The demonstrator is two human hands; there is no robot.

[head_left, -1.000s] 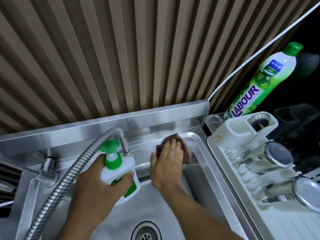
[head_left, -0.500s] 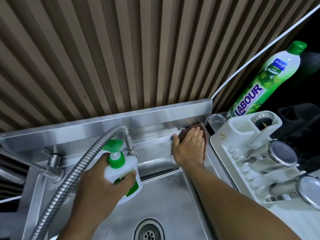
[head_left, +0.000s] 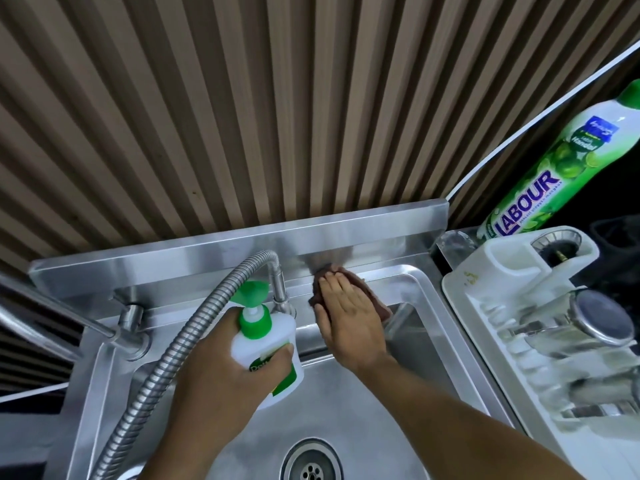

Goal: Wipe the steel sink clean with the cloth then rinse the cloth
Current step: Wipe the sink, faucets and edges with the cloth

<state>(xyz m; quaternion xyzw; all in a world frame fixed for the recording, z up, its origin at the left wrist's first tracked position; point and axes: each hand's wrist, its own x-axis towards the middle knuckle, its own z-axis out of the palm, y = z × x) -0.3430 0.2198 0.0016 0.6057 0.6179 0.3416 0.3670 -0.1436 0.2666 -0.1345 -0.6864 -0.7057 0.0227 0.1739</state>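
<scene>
Brown vertical slats (head_left: 242, 116) fill the upper half of the frame. Below them sits the steel sink (head_left: 427, 299), its basin running to the bottom edge with the drain (head_left: 311, 462) at bottom centre. At the centre of the frame the brown cloth (head_left: 377, 304) lies on the sink's back ledge, against the foot of the backsplash and just right of the tap's base. The right hand (head_left: 349, 317) lies flat on it, fingers straight and together, its grip apart, pressing rather than clutching. Left of it, the left hand (head_left: 221, 382) has its grip clamped round a white soap bottle (head_left: 249, 348) with a green pump, held over the basin beside the ribbed metal hose (head_left: 180, 341). At the right edge a white dish rack (head_left: 485, 271) holds steel cups (head_left: 602, 320), and a green LABOUR bottle (head_left: 543, 174) stands behind it.
</scene>
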